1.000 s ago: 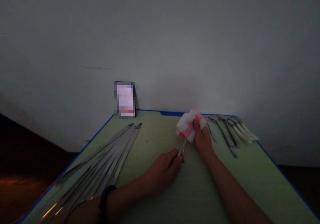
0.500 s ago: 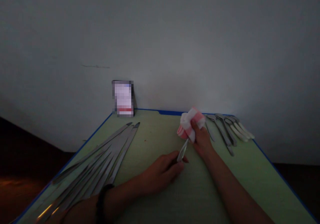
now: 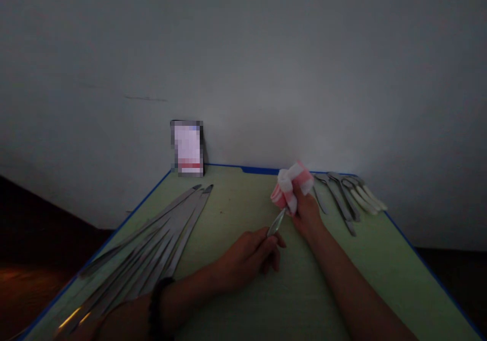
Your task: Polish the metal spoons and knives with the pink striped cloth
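My left hand is closed on the flat, shiny handle of a metal utensil, pinching it between thumb and fingers over the middle of the table. The utensil's far end disappears into a pink-and-white cloth, so its kind is hidden. Bunched around that end, the cloth is gripped by my right hand, thumb on top. To the right of this hand lie several metal spoons and some utensils with white handles.
Several long, flat metal utensils are fanned out on the left of the pale green table, partly behind my left forearm. A phone with a blurred screen leans on the wall at the back left. Blue edging rims the table.
The fingers of my left hand have shifted on the handle, with the lower ones now showing below. Utensil and cloth have tilted slightly; both hands stay in nearly the same place.
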`<state>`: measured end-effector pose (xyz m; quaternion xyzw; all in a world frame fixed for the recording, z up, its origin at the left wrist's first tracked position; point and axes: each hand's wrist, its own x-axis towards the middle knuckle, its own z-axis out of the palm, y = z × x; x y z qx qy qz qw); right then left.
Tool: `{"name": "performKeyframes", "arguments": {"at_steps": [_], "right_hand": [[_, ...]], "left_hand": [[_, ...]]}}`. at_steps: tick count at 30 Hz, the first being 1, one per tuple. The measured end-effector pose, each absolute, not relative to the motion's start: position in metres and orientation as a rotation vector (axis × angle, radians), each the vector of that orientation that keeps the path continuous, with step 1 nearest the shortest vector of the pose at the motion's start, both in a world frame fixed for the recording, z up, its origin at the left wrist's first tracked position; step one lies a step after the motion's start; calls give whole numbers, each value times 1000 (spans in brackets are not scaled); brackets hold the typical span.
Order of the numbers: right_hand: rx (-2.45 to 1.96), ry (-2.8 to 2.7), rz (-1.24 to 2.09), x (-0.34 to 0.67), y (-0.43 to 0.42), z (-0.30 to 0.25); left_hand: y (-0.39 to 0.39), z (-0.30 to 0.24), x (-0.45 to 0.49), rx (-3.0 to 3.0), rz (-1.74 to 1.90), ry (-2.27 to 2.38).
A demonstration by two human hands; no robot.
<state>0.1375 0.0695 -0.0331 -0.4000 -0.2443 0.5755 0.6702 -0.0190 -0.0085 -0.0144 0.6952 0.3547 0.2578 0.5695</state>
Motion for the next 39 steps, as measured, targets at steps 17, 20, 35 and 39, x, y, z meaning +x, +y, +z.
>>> {"name": "performKeyframes", "arguments": {"at_steps": [17,20,35,39], "right_hand": [[-1060,-843,1297,108,50,-45],[-1152,-933,1061,112,55,-43],[-1082,-1709,817,113,50,-35],[-1099,-1715,818,121,52,-32]], "left_hand": [[-1,-18,-15,1402,608,1069],[-5,-12,-18,1680,680,1059],[-2,-18,-20,1613,1201,1005],[0,-19,-19,1423,1245,901]]}}
